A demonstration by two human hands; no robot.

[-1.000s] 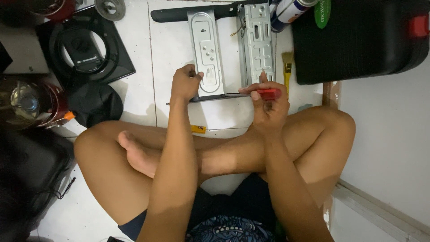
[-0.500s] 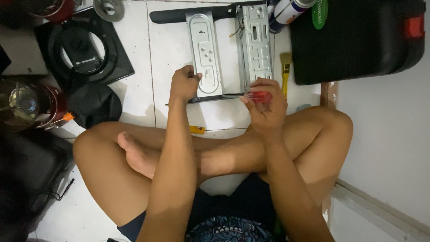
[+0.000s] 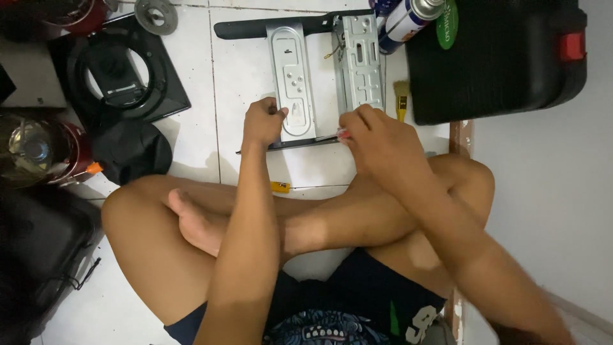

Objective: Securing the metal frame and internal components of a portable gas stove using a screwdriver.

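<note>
I sit cross-legged on the tiled floor (image 3: pixel 191 76) with a black frame carrying two grey perforated metal brackets (image 3: pixel 292 80) in front of my shins. My left hand (image 3: pixel 263 121) pinches the lower end of the nearer bracket, fingers closed on its edge. My right hand (image 3: pixel 377 137) is curled shut around a red-handled screwdriver (image 3: pixel 342 134), whose shaft lies low along the frame's bottom rail; I cannot see the tip. If it is not seated squarely, I judge it could skid off and gouge the plate or jab my left fingers, which sit close by. A spray can (image 3: pixel 408 19) leans against a black case (image 3: pixel 498 57) nearby.
</note>
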